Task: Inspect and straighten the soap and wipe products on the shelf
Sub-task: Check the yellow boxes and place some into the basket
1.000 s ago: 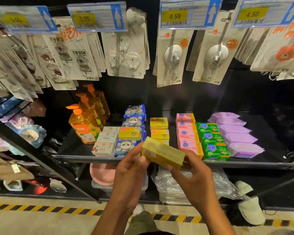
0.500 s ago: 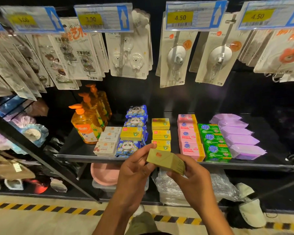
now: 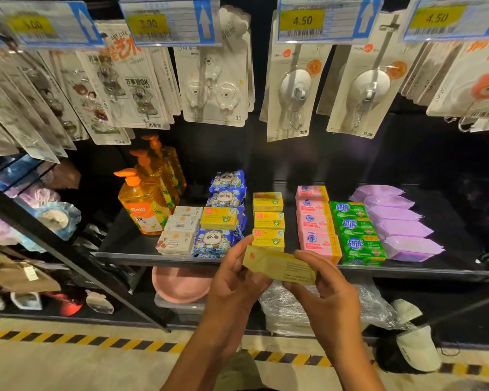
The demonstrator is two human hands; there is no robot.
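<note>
Left hand (image 3: 235, 283) fingers (image 3: 239, 251) pinch left end of yellow soap box (image 3: 280, 265); right hand (image 3: 331, 297) thumb + fingers curl round right end. Box in air, tilted, just in front of shelf (image 3: 407, 271) lip, below yellow box row (image 3: 268, 240). Step: inspection, prob. reading printed side. Next: turn label up, square w/ row, set on shelf. Backs of hands face camera, forearms rise from below frame.

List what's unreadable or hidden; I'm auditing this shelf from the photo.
Head view:
Print on the yellow soap box: too small, blurred, partly covered by the left hand and right hand.
Figure on the left price tag: blurred.
Upper part of the pink basin: hidden by the shelf.
Labels of the rear pump bottles: hidden behind the front bottle.
</note>
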